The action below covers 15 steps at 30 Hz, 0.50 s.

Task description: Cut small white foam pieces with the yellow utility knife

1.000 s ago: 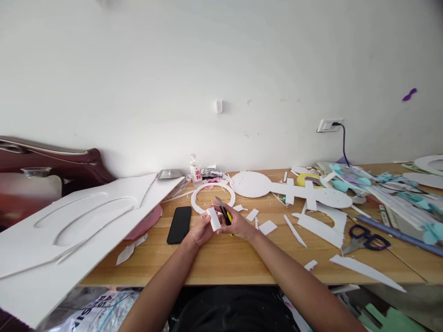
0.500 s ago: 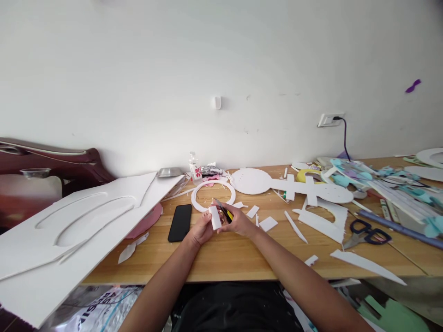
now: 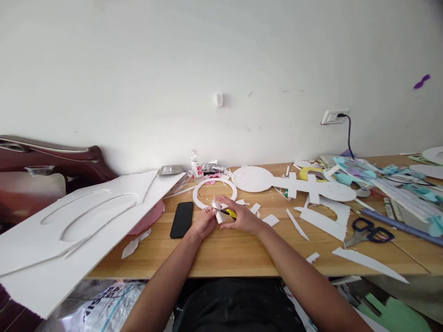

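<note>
In my left hand point(image 3: 204, 224) is a small white foam block point(image 3: 220, 217), pinched between the fingers above the table's front half. My right hand point(image 3: 244, 218) is closed on a yellow and black utility knife point(image 3: 230, 212). The knife's blade end lies across the face of the block, pointing left; how deep it sits in the foam I cannot tell. Just behind both hands is a white foam ring point(image 3: 196, 193). A black phone point(image 3: 182, 220) lies to the left of my left hand.
A large white foam sheet point(image 3: 100, 235) with cut curves slants over the table's left side. On the right lie dark-handled scissors point(image 3: 370, 231), a guitar-shaped foam piece point(image 3: 254, 179) and several offcuts. A plastic bottle point(image 3: 196, 168) and metal dish point(image 3: 171, 170) stand by the wall.
The knife has swung from beside the block to across its face, and my right hand has turned with it. The block is tilted differently. The whole view has shifted slightly.
</note>
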Available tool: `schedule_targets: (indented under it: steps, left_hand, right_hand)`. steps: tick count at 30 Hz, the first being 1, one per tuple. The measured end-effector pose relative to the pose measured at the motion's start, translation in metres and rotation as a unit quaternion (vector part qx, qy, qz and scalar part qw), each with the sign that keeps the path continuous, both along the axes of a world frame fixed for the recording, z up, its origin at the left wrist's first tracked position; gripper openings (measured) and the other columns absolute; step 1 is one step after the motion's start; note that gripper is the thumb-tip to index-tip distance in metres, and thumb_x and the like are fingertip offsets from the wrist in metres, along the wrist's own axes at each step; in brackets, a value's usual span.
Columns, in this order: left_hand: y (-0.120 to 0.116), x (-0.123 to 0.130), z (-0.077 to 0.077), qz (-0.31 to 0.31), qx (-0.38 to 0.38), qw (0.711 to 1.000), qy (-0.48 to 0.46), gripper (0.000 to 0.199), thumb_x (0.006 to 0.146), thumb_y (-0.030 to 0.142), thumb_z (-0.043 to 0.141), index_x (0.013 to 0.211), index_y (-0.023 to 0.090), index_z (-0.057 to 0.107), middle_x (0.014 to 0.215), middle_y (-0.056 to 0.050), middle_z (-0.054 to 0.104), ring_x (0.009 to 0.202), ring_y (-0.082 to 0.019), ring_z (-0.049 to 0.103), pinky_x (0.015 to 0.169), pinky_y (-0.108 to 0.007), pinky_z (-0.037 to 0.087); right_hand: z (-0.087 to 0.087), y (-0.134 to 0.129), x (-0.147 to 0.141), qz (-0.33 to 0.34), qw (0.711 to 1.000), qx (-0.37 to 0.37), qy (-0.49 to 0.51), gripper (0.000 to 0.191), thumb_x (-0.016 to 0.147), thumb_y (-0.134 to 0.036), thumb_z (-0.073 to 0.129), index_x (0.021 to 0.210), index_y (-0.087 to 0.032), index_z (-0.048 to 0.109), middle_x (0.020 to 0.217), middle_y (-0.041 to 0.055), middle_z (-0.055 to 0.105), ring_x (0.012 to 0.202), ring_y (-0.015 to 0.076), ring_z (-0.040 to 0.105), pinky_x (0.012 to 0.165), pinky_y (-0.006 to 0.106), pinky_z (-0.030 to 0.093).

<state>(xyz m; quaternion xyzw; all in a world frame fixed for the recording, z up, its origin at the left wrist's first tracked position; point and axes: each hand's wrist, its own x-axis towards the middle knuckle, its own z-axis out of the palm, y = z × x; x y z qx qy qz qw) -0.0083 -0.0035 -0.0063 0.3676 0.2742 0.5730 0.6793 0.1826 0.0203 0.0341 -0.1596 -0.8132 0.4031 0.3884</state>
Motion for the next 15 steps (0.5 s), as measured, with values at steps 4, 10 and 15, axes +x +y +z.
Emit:
schedule_targets:
  steps: [4, 10, 15]
  left_hand:
    - [0.0029, 0.0000, 0.0021, -0.003, -0.015, 0.999, 0.037, 0.035, 0.058, 0.027, 0.088, 0.084, 0.010, 0.072, 0.076, -0.006, 0.069, 0.069, -0.014, 0.061, 0.068, -0.026, 0.046]
    - [0.0028, 0.0004, 0.0064, -0.001, -0.055, 0.994, 0.092, 0.026, 0.058, 0.018, 0.085, 0.078, 0.010, 0.072, 0.071, -0.005, 0.067, 0.056, -0.009, 0.054, 0.054, -0.021, 0.038]
    - [0.0043, 0.0004, 0.0063, 0.006, -0.072, 0.991, 0.117, 0.022, 0.062, 0.024, 0.084, 0.069, 0.010, 0.069, 0.063, -0.003, 0.062, 0.049, -0.006, 0.047, 0.047, -0.020, 0.031]
  right_hand:
    - [-0.0021, 0.0054, 0.0054, -0.009, 0.998, 0.038, -0.050, 0.090, 0.069, -0.032, 0.081, 0.146, -0.038, 0.035, 0.143, 0.0018, 0.050, 0.132, 0.0274, 0.047, 0.112, 0.047, 0.033]
    - [-0.0035, 0.0054, 0.0046, -0.019, 0.994, 0.076, -0.074, 0.088, 0.069, -0.031, 0.080, 0.145, -0.039, 0.036, 0.143, 0.0011, 0.050, 0.126, 0.0278, 0.052, 0.107, 0.045, 0.039]
    - [-0.0054, 0.0059, 0.0030, -0.029, 0.991, 0.076, -0.108, 0.086, 0.070, -0.036, 0.079, 0.145, -0.041, 0.037, 0.142, -0.0006, 0.052, 0.126, 0.0284, 0.053, 0.106, 0.043, 0.040]
